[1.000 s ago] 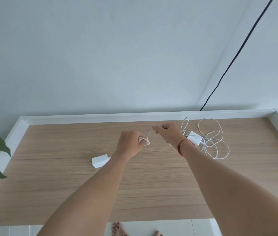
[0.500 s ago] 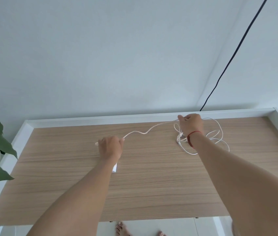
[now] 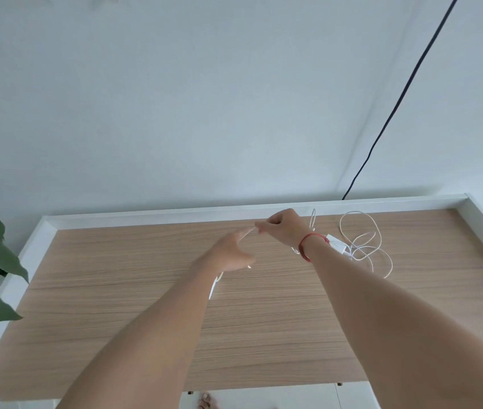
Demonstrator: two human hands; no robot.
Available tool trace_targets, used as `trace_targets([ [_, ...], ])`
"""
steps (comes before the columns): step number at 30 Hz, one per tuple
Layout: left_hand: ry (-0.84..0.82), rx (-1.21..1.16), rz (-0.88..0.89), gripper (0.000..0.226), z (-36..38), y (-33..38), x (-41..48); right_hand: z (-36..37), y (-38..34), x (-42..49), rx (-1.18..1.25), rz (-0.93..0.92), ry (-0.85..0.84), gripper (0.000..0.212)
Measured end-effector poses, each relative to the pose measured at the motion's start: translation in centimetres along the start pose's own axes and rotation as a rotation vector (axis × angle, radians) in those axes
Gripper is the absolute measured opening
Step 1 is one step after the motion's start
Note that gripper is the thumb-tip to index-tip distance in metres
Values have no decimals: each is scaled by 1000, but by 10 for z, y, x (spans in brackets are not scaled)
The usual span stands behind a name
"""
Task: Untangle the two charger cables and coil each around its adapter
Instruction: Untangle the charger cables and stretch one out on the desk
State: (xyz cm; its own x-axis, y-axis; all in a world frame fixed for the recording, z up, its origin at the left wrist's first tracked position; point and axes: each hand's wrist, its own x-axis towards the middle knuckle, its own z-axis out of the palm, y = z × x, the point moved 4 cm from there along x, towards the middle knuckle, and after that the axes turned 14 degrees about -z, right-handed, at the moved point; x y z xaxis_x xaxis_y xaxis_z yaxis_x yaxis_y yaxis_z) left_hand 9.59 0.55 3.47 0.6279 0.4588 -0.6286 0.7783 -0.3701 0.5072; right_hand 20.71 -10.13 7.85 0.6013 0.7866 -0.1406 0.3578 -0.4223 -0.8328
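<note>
Right hand point(image 3: 281, 228) pinches a thin white cable point(image 3: 250, 230) between thumb and curled fingers, near the far edge of the desk point(image 3: 116, 290) at twelve o'clock. The cable runs a short way to the left hand point(image 3: 229, 252) at its eight o'clock, which is too blurred to tell whether it grips anything. One white adapter point(image 3: 336, 245) lies at the right wrist's three o'clock among loose cable loops point(image 3: 365, 242), and a white sliver, perhaps the second adapter point(image 3: 212, 290), shows beside the left forearm.

Scene is lit evenly by soft, bright daylight; shadows are faint. The left hand point(image 3: 231, 252) is smeared by blur. The desk point(image 3: 116, 320) edges are bent by wide-angle distortion.
</note>
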Motion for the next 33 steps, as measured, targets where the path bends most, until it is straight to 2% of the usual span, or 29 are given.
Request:
trace_targets([
  [1, -26, -175, -2, 43, -2, 9, -6, 0, -3, -1, -8, 0, -5, 29],
  [2, 7, -298, 1, 29, -6, 15, -9, 0, -4, 0, -2, 9, -1, 33],
  [4, 131, -385, 37, 38, -15, 21, -13, 1, -7, 0, 36, 34, 22, 42],
  [7, 437, -380, 60, 50, -35, 6, -8, 4, -9, 3, 37, 28, 51, 46],
  [10, 663, -330, -51, 54, -63, -25, -8, 1, 10, 3, -36, 25, 85, 55],
  [12, 736, -298, -144, 53, -76, -51, -8, -5, 24, -3, -88, 42, 107, 59],
  [16, 703, -25, -345, 40, -68, -77, -9, 3, 24, -9, -213, 11, 69, 58],
  [17, 689, 67, -343, 36, -62, -70, -10, 8, 18, -6, -220, -13, 70, 58],
  [19, 636, 137, -216, 44, -47, -46, -8, 21, 4, 1, -221, -55, 46, 56],
  [22, 427, -43, 28, 37, -26, -3, -10, 34, -12, 10, -195, -107, 16, 54],
  [24, 292, -290, 54, 46, -22, 14, -15, 36, -12, 14, -162, -95, 23, 50],
  [25, 316, -346, 64, 48, -25, 20, -18, 34, -10, 15, -152, -90, 31, 50],
  [29, 578, -379, 107, 53, -52, 17, -23, 11, 2, 11, -185, -88, 99, 54],
  [33, 760, -449, 49, 52, -81, 9, -24, -6, 22, -3, -437, -103, 88, 58],
])
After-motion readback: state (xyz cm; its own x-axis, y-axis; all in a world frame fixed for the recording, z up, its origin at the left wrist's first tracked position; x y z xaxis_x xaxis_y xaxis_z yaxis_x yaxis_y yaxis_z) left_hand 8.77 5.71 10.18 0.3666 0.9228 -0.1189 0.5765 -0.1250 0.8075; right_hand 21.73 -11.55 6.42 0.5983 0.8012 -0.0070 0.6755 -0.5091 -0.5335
